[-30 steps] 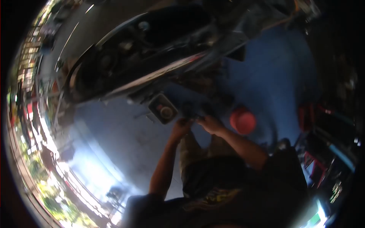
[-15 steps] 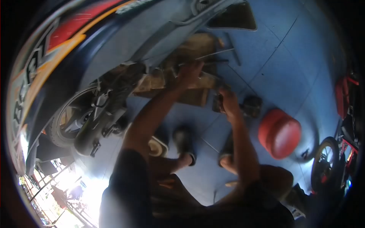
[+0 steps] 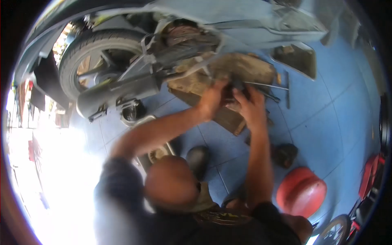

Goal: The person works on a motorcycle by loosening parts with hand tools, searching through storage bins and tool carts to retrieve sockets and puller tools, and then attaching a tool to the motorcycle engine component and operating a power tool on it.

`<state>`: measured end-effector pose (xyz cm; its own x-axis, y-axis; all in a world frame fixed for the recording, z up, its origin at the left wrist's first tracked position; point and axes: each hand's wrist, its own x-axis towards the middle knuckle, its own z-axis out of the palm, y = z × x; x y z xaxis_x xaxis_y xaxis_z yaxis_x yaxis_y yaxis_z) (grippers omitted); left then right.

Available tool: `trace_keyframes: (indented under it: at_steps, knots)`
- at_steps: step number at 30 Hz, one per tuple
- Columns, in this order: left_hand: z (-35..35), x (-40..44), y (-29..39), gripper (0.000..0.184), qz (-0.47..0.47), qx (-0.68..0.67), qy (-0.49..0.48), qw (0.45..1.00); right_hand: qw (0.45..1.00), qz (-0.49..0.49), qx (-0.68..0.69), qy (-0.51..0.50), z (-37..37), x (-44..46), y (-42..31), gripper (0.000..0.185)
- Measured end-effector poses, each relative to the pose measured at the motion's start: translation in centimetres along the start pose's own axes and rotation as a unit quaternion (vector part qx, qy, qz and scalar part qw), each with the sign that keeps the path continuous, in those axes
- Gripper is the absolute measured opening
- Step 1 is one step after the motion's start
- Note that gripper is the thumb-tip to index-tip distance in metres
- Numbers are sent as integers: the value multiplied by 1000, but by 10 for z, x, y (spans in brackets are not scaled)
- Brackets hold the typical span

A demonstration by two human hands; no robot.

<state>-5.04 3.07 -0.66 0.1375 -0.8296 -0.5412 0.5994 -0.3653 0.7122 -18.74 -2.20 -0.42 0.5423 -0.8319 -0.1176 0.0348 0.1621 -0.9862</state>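
Note:
My left hand [image 3: 213,100] and my right hand [image 3: 252,107] meet over brown boards. Between them is a dark, blocky part [image 3: 236,86], its kind hidden by fingers and blur. The fingers of both hands are curled round it. Just right of the hands, a T-handle wrench [image 3: 288,90] lies with its thin shaft pointing at them, and a dark tool handle [image 3: 270,96] rests below the shaft. Beneath the hands are worn brown boards [image 3: 253,67] on the floor. Above and left stands a motorcycle with its exhaust muffler [image 3: 118,94] close to my left forearm.
The rear wheel [image 3: 102,61] is at upper left. A rectangular tray [image 3: 308,61] lies at upper right. A metal pan [image 3: 141,159] and a dark round container [image 3: 132,112] sit under my left arm. A red stool [image 3: 301,192] and a dark object [image 3: 284,155] are at right.
My view has shifted, showing more of the wheel and muffler. My hands were apart, the right holding something dark; now they are together around the dark part over the boards.

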Motion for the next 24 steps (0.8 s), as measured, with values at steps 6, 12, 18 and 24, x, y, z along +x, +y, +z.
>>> trace_keyframes:
  at_steps: [6, 12, 18, 24]
  knots:
    - [-31, -13, 52, 22, 205, -168, 121, 956, 996, -76, -56, 7, 93, 56, -3, 29]
    - [-66, 4, 74, 24, 280, -317, 82, 902, 990, -143, -18, -5, 145, 87, -7, 33]
    - [-72, 13, 82, 29, 250, -320, 102, 908, 997, -1, 8, 82, 156, 84, -13, 31]
    - [-78, 2, 88, 26, 139, -255, 77, 954, 981, 97, 159, 46, 154, 83, -29, 20]
